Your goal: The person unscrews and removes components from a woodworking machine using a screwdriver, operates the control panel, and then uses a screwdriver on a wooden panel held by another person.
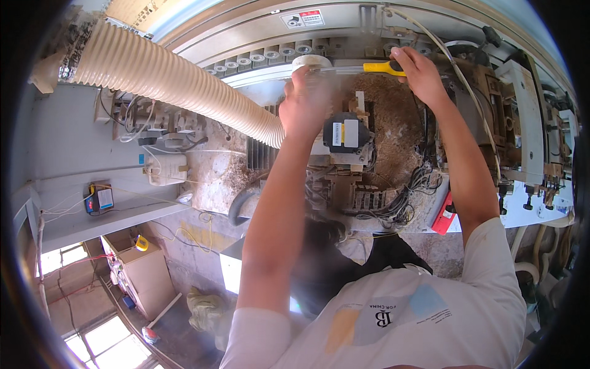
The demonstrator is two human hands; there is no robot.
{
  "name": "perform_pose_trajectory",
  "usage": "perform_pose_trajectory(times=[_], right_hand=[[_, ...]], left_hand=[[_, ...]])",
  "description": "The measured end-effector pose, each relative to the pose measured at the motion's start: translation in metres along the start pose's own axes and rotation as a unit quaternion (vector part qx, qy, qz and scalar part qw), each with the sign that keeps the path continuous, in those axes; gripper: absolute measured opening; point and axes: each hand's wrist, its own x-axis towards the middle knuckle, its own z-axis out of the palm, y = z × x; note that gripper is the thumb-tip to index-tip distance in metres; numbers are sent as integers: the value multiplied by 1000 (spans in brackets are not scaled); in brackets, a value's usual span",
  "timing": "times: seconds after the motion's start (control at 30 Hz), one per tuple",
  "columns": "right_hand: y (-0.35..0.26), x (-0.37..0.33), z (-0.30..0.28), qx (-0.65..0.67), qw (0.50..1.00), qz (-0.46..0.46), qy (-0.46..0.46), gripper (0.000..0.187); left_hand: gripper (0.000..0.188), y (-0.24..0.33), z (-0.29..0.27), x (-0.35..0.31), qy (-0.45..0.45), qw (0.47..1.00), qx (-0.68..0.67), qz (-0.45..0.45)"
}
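Along the near edge of the machine bed, toward its right end, a red tool-like object is lying, and beside it to the left a tangle of dark cables is spreading. Farther in, a black motor housing with a pale label is sitting near the middle, brown dust is coating the surface to its right, and a cream corrugated hose is slanting in from the far left corner, its lower end passing just beside the left forearm.

Beyond these, near the far edge, the right hand is gripping a yellow-handled tool, seemingly a screwdriver, its thin shaft pointing left toward the other hand. The left hand is reaching up to a white disc; its fingers are partly blurring, so whether they are pinching the disc or only touching it cannot be told. Behind, a row of small rollers is running along the far edge.

The main risk is lying in the shaft's line: if the tip is sitting poorly, sideways force could be sending it into the left fingers. Dust could be loosening either grip, and a dropped part could be vanishing among the cables.
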Motion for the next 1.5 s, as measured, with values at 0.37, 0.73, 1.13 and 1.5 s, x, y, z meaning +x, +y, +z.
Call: perform_pose_trajectory(times=[0.37, 0.73, 1.13, 1.5], right_hand=[[30, -2, 3, 31, 989, -143, -11, 34], [21, 1, -8, -89, 970, -224, -18, 29], [12, 14, -10, -28, 992, -17, -122, 33], [27, 22, 7, -216, 858, -460, 74, 35]], left_hand=[[62, 10, -11, 3, -31, 995, -65, -71], [65, 12, -16, 6, -47, 988, -86, -123], [66, 21, -19, 2, -38, 997, -23, -69], [63, 18, -16, 0, -9, 998, -32, -49]])
